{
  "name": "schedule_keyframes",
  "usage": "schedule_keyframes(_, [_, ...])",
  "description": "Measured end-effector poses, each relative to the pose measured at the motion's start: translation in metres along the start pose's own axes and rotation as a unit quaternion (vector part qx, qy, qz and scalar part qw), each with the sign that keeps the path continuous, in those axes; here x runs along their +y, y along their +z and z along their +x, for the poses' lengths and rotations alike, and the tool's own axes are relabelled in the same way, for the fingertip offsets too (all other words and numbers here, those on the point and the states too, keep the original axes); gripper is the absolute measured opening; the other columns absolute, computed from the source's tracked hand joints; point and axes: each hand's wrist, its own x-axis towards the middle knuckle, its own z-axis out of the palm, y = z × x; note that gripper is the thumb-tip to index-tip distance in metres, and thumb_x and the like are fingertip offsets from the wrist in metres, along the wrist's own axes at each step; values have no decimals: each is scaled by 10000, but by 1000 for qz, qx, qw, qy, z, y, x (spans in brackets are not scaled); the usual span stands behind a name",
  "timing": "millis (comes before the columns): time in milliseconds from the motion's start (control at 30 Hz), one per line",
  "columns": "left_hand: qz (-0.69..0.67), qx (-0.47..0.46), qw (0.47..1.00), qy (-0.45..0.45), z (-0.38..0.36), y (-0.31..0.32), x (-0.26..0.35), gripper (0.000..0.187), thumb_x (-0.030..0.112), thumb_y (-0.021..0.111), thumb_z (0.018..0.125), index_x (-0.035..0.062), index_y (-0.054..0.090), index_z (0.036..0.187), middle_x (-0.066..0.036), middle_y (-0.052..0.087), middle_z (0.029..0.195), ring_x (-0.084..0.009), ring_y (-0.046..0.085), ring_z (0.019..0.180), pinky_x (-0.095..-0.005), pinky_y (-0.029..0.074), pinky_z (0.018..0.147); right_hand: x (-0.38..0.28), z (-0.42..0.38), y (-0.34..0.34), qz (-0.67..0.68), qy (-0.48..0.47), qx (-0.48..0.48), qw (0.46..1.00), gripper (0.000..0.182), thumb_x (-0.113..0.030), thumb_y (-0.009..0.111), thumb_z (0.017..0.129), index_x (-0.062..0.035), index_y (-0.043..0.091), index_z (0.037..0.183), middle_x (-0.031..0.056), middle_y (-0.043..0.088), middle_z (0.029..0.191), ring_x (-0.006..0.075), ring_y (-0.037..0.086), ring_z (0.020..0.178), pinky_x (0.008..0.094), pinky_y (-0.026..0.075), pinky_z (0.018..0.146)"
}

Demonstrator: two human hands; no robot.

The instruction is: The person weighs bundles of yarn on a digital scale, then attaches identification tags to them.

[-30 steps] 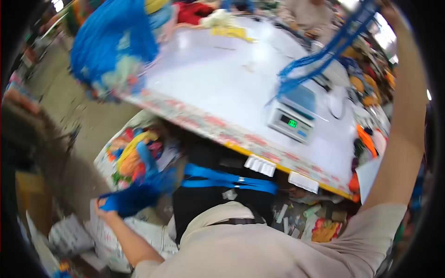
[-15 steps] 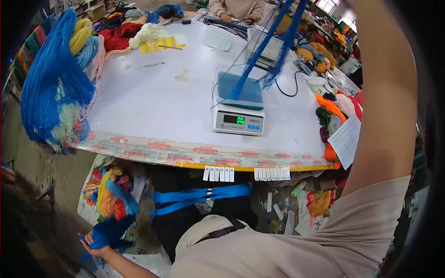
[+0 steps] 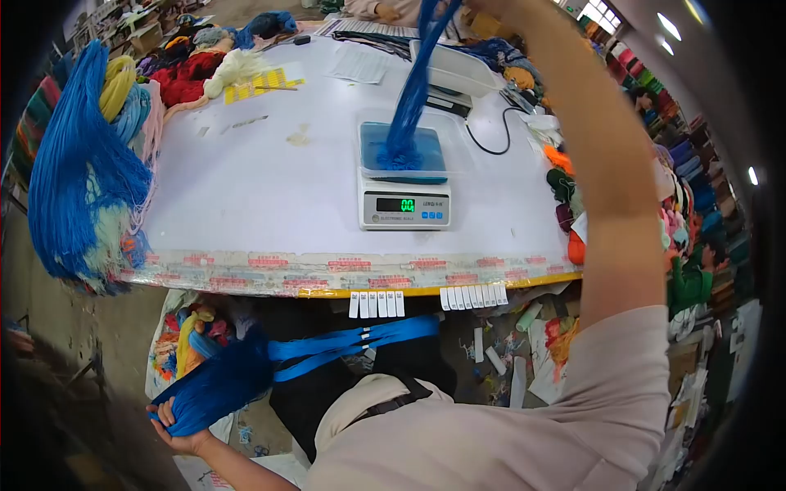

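Observation:
My left hand (image 3: pixel 182 427), low at the left, is closed around the end of a thick dark blue yarn hank (image 3: pixel 225 378). My right arm reaches up over the table, and my right hand (image 3: pixel 490 6) is mostly cut off by the top edge. From it hangs a long bundle of blue yarn (image 3: pixel 412 94), its lower end touching the pan of the electronic scale (image 3: pixel 405 208). The green display seems to read 0.0. Bright blue yarn hanks with small white bands (image 3: pixel 393 331) lie across my lap.
A big blue yarn bundle (image 3: pixel 90 180) drapes over the table's left corner. Coloured yarn heaps (image 3: pixel 184 78), a clear plastic bin (image 3: pixel 454 69) and a black cable (image 3: pixel 503 139) lie farther back. White tags (image 3: pixel 377 304) line the front edge. Another person's hand (image 3: pixel 386 11) shows at the far side.
The yarn in my right hand has come down onto the scale pan, and that arm has swung left. My left hand has raised and spread its dark blue hank beside my lap.

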Motion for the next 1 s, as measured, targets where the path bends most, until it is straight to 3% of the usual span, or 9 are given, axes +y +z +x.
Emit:
schedule_keyframes(67, [2,-8,1000,-17,2,10,-8,251,102,538,904,9,496,1134,16,376,692,-97,413,630,-310,385,896,72,-5,67,-66,94,-114,987,253,-289,637,786,-60,643,680,56,613,648,120,524,542,300,427,502])
schedule_keyframes(133, [5,-20,999,-32,2,17,-15,259,102,536,904,5,491,1140,15,380,697,-99,418,634,-317,389,909,157,-39,123,19,156,-181,971,258,-263,643,810,-63,632,647,36,578,565,125,490,435,290,393,415])
schedule_keyframes(200, [8,-31,998,-47,3,21,-16,267,102,535,905,0,486,1146,15,384,702,-100,423,638,-325,392,923,218,-82,160,240,361,-127,892,193,-118,684,797,-9,610,656,91,556,530,148,492,377,272,367,325])
schedule_keyframes(267, [19,-28,997,-65,5,23,-15,276,105,531,907,-6,487,1156,17,387,710,-100,428,646,-319,392,929,257,-117,176,370,435,-153,807,183,-198,691,822,-28,623,822,104,643,768,158,610,631,288,474,531])
schedule_keyframes(367, [27,11,998,-62,5,24,-13,278,109,528,910,-6,491,1160,21,380,709,-96,420,649,-305,395,906,244,-157,165,488,453,-136,734,443,-361,629,857,-86,492,1176,95,612,1144,193,577,1049,402,427,891])
schedule_keyframes(500, [64,-28,995,-76,9,18,1,273,114,529,911,-1,498,1156,27,375,712,-93,414,657,-299,393,878,243,-175,169,553,439,-88,702,500,-400,554,866,-76,455,1235,98,572,1228,213,550,1137,466,380,961])
schedule_keyframes(633, [52,-24,992,-113,15,29,21,268,115,527,910,-2,500,1149,30,372,715,-96,414,670,-302,385,859,245,-180,178,627,415,-92,653,502,-383,635,830,-67,481,1188,103,572,1153,219,556,1060,427,409,895])
schedule_keyframes(733, [112,2,993,-45,14,37,24,261,106,521,910,-2,502,1146,30,375,719,-98,418,680,-296,379,857,246,-172,185,593,417,-61,686,411,-313,757,777,-100,530,1046,77,566,1023,184,534,944,374,409,793])
schedule_keyframes(1000, [61,-10,993,-99,6,21,18,253,99,518,906,4,507,1140,24,391,729,-109,423,686,-306,371,858,244,-139,190,555,475,41,682,489,-377,750,772,-106,541,1122,70,518,1061,192,496,945,392,374,826])
